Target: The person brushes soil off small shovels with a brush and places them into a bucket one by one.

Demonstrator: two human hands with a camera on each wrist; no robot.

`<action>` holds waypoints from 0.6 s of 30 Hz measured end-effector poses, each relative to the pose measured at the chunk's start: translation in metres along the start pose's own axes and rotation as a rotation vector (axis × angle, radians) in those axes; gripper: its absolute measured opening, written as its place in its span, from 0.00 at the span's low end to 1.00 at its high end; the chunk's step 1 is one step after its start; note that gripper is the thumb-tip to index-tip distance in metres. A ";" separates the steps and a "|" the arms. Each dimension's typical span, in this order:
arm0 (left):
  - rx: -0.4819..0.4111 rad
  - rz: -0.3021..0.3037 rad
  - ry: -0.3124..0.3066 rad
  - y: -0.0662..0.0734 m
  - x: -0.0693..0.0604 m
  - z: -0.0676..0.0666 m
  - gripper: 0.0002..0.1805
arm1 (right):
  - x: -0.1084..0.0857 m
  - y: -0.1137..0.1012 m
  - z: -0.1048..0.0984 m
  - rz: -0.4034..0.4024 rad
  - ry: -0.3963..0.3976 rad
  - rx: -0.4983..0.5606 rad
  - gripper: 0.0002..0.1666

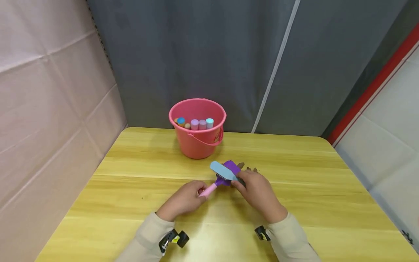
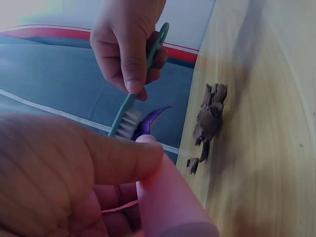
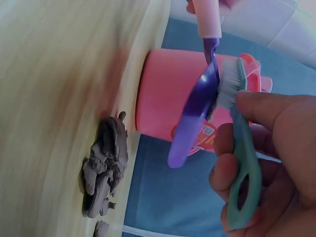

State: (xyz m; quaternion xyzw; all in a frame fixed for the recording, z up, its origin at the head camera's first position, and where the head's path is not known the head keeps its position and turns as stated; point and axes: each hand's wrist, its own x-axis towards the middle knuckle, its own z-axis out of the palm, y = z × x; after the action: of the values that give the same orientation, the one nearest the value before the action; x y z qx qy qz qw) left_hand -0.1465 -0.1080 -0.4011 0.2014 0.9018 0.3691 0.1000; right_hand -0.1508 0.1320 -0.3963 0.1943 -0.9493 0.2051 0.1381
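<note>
My left hand (image 1: 184, 198) grips the pink handle of a small purple shovel (image 1: 232, 166), blade held above the table. My right hand (image 1: 258, 191) pinches a blue-green scrub brush (image 3: 245, 163), its thumb near the brush head. The brush's white bristles (image 3: 228, 84) face the shovel blade and appear to touch it. In the right wrist view, dark residue shows on the blade by the bristles. Below, a pile of brown clay-like lumps (image 3: 106, 160) lies on the table, mostly hidden behind my right hand in the head view.
A pink bucket (image 1: 196, 145) with a handle stands behind the hands. Several colourful capped pieces (image 1: 202, 124) show inside it. The wooden table (image 1: 131, 174) meets a grey curtain (image 1: 212, 54) at the back, with white panels at the sides.
</note>
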 end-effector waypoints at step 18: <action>-0.010 -0.026 -0.021 0.005 -0.001 0.002 0.06 | 0.002 0.020 0.000 0.114 -0.038 -0.002 0.11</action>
State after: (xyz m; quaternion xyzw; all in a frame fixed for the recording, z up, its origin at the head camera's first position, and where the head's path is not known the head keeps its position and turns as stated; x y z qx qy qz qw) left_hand -0.1435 -0.1039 -0.3987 0.1930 0.9013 0.3704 0.1150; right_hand -0.1612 0.1480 -0.4024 0.1439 -0.9614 0.2080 0.1081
